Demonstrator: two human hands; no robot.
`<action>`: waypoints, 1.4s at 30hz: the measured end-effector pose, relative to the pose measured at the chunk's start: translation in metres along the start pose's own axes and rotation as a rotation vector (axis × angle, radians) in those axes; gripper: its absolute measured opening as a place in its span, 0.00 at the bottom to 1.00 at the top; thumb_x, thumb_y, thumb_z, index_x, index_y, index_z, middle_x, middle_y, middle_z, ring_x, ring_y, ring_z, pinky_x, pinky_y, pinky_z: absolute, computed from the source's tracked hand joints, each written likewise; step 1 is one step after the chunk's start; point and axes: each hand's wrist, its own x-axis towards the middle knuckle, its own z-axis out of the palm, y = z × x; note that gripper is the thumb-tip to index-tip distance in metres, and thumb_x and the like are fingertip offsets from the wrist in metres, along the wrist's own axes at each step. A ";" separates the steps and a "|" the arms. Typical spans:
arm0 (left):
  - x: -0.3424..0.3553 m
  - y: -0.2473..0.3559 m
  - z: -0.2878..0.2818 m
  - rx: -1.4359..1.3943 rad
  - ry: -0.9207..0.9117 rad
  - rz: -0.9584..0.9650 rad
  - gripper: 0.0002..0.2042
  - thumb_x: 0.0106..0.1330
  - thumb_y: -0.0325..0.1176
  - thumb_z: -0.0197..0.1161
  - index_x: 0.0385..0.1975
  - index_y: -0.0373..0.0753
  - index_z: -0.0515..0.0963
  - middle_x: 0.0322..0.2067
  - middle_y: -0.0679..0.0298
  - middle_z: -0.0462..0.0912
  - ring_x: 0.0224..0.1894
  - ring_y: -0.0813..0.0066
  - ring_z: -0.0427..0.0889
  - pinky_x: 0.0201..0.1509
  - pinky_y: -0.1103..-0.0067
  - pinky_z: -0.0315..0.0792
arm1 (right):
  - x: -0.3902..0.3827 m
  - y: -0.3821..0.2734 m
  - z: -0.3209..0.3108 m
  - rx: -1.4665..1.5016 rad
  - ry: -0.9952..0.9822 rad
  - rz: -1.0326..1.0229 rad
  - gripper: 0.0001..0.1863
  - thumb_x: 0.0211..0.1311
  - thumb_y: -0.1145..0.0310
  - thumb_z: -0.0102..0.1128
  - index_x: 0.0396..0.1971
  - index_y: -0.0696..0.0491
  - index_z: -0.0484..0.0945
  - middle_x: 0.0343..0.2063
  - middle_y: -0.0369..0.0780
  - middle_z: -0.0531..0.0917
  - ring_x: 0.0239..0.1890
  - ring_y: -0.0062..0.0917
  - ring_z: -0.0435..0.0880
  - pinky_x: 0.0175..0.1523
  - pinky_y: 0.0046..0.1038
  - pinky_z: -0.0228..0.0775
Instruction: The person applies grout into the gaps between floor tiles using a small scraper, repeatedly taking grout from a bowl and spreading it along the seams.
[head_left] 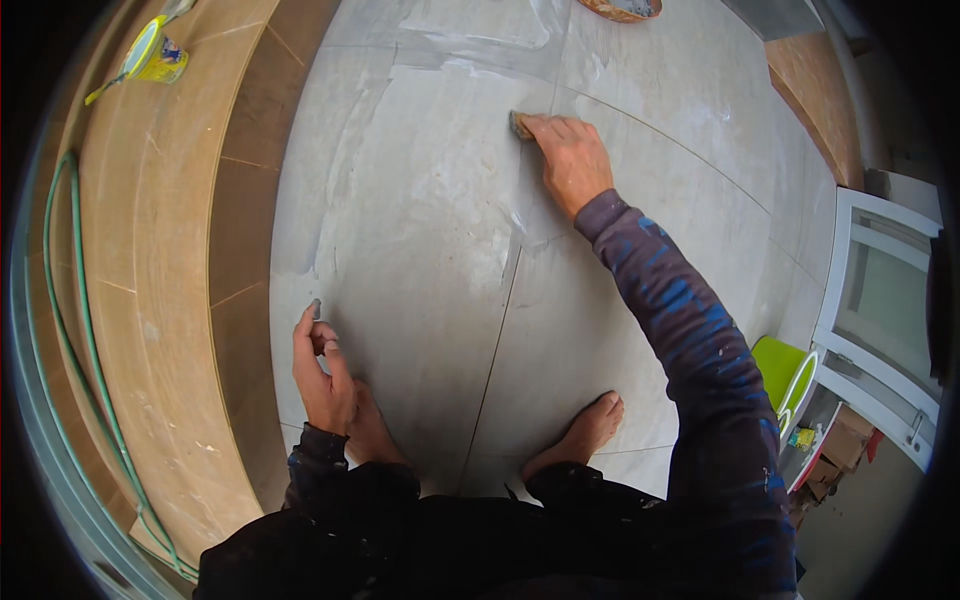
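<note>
Large pale grey tiles lie below me, streaked with whitish grout along several joints. Pressed to the tile near a joint crossing is a small grey-brown sponge-like pad, pinched in the fingers of my right hand. My left hand hovers low at the left side, over the tile by my left foot. Its fingers are bent, and a small grey piece shows at the tips; whether it is a held thing or paste on a finger is unclear.
A wood-look step runs along the left, bearing a yellow tub and a green hose. At the top sits a brown bowl with grey paste. Right: a green chair, a white framed panel and cardboard boxes.
</note>
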 end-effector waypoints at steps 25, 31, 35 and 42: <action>0.015 -0.007 0.012 -0.033 -0.081 0.065 0.25 0.68 0.20 0.49 0.68 0.32 0.69 0.39 0.61 0.77 0.40 0.72 0.75 0.50 0.75 0.73 | -0.157 -0.090 -0.059 0.057 -0.274 0.046 0.29 0.54 0.80 0.61 0.59 0.53 0.77 0.55 0.37 0.84 0.57 0.32 0.80 0.61 0.38 0.67; 0.017 -0.002 0.012 -0.053 -0.113 0.112 0.25 0.68 0.19 0.49 0.67 0.31 0.70 0.40 0.60 0.77 0.40 0.72 0.75 0.50 0.75 0.73 | -0.191 -0.135 -0.078 0.270 -0.359 0.058 0.30 0.51 0.81 0.66 0.59 0.54 0.78 0.55 0.40 0.84 0.57 0.34 0.82 0.61 0.38 0.68; 0.016 -0.004 0.011 -0.053 -0.095 0.101 0.25 0.69 0.19 0.49 0.68 0.31 0.70 0.39 0.61 0.76 0.40 0.73 0.75 0.50 0.76 0.72 | -0.129 -0.101 -0.057 0.168 -0.189 -0.070 0.25 0.56 0.77 0.67 0.56 0.55 0.80 0.60 0.42 0.82 0.65 0.36 0.79 0.63 0.42 0.69; 0.027 0.000 0.010 -0.087 -0.078 0.118 0.24 0.69 0.19 0.49 0.67 0.31 0.69 0.39 0.61 0.76 0.40 0.72 0.75 0.48 0.76 0.72 | -0.183 -0.100 -0.082 0.044 -0.464 -0.307 0.17 0.64 0.72 0.59 0.52 0.54 0.84 0.57 0.43 0.85 0.64 0.33 0.80 0.64 0.41 0.70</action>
